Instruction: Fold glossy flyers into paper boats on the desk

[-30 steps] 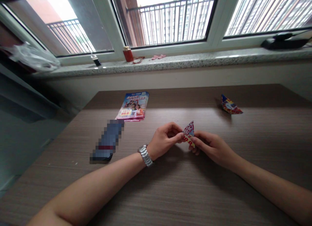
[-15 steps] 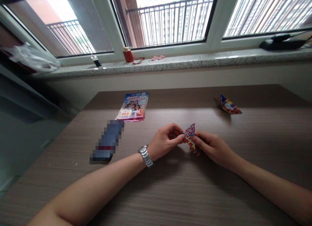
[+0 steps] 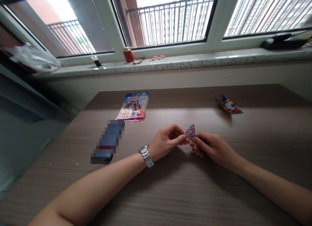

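Between my two hands is a small piece of folded paper [image 3: 190,131], printed in purple, white, yellow and red, with a pointed tip facing up. My left hand [image 3: 166,139], with a metal watch [image 3: 146,156] at its wrist, pinches the paper's left side between thumb and fingers. On the other side my right hand [image 3: 211,146] grips it, thumb on the front and fingertips showing below. The paper's back is hidden by my fingers. Farther off to the right, a folded paper boat [image 3: 230,105] in blue, red and yellow rests on the table.
A stack of printed flyers [image 3: 134,105] lies at the back left of the wooden table [image 3: 170,193]. Nearer is a dark, pixelated flat object [image 3: 108,141]. Along the stone windowsill [image 3: 190,60] stand a red container [image 3: 128,54], a plastic bag [image 3: 34,58] and a black device [image 3: 282,43].
The folded paper's lower part has swung slightly to the right, along with my right fingertips. My left hand has barely shifted.
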Tool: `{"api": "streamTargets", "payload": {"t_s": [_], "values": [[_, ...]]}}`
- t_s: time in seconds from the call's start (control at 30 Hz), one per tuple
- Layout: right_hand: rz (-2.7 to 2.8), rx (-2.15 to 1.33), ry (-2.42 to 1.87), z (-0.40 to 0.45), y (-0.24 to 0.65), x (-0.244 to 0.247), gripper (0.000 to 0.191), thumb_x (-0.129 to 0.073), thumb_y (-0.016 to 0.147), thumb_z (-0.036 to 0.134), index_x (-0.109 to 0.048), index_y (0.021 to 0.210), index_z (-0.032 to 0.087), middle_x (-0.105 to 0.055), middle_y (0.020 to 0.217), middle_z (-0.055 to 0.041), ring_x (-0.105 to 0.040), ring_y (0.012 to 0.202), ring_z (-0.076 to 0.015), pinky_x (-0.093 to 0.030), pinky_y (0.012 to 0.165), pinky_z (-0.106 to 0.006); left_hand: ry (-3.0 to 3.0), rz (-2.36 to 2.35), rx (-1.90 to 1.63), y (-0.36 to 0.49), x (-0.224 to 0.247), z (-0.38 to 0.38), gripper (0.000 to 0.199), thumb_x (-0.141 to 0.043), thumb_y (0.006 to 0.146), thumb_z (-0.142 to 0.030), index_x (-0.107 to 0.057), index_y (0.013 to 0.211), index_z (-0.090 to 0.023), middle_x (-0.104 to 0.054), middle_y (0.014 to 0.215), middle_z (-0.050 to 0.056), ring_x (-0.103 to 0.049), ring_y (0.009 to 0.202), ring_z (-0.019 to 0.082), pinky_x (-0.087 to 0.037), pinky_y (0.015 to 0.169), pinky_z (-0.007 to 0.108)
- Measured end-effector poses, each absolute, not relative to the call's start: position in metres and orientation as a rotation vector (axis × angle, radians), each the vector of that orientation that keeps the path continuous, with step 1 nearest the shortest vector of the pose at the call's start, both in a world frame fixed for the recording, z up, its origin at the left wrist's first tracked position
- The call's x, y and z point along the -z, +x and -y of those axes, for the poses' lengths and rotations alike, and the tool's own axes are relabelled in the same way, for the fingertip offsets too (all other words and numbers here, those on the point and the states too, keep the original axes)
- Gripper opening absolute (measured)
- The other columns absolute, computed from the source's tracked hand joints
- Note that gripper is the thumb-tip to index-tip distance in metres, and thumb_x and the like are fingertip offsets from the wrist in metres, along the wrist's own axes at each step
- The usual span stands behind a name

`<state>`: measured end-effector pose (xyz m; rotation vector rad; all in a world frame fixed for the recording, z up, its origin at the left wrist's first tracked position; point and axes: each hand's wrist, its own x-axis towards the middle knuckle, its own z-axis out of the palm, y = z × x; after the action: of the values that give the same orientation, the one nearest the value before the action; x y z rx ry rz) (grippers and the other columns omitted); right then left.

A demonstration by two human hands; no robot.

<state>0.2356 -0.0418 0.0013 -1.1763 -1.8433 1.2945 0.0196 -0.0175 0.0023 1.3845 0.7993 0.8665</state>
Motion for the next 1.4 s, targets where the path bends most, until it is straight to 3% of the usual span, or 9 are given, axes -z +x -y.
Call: {"api": "streamTargets", "payload": {"t_s": [0.47,0.73,1.0,1.27,1.4], "values": [[1.801,-1.385,-1.104,0.0393,0.2357,0.0009,0.036,-0.050,0.098,0.049,-0.066,0.095,0.017,-0.072,0.083,-0.0049,-0.068,0.073,-0.0156,-0.056,0.069,-0.028,1.424,-0.844,-0.917,0.0178,-0.0063,0.0149,0.030,-0.072,0.086,-0.040,-0.059,0.090,-0.014,-0.066,0.081,0.003,-0.067,0.073,0.013,-0.054,0.069,0.023],[1.957,-1.346,-1.088,0.0394,0.2368,0.0016,0.034,-0.045,0.101,0.045,-0.063,0.091,0.017,-0.068,0.075,-0.0026,-0.063,0.063,-0.0123,-0.052,0.061,-0.025,1.592,-0.823,-0.885,0.0172,-0.0073,0.0153,0.024,-0.068,0.090,-0.036,-0.062,0.098,-0.014,-0.067,0.092,0.005,-0.063,0.083,0.014,-0.050,0.078,0.024],[1.981,-1.405,-1.066,0.0393,0.2353,0.0016,0.034,-0.047,0.101,0.044,-0.062,0.089,0.016,-0.068,0.074,-0.0027,-0.063,0.063,-0.0121,-0.051,0.062,-0.024,1.596,-0.865,-0.910,0.0156,-0.0030,0.0134,0.025,-0.068,0.088,-0.038,-0.064,0.089,-0.013,-0.064,0.081,0.003,-0.059,0.074,0.012,-0.048,0.071,0.022],[1.889,-1.453,-1.077,0.0412,0.2360,0.0017,0.032,-0.052,0.098,0.044,-0.065,0.107,0.017,-0.068,0.078,-0.0017,-0.062,0.066,-0.0124,-0.051,0.063,-0.024,1.617,-0.906,-0.925,0.0159,-0.0076,0.0140,0.022,-0.067,0.089,-0.036,-0.062,0.088,-0.014,-0.061,0.078,0.000,-0.056,0.071,0.010,-0.046,0.067,0.020],[1.905,-1.422,-1.068,0.0409,0.2373,0.0037,0.032,-0.050,0.099,0.044,-0.065,0.107,0.017,-0.068,0.078,-0.0021,-0.062,0.065,-0.0124,-0.051,0.063,-0.024,1.655,-0.928,-0.924,0.0145,-0.0090,0.0141,0.023,-0.065,0.090,-0.037,-0.063,0.088,-0.014,-0.061,0.077,0.000,-0.055,0.071,0.011,-0.046,0.068,0.021]]}}
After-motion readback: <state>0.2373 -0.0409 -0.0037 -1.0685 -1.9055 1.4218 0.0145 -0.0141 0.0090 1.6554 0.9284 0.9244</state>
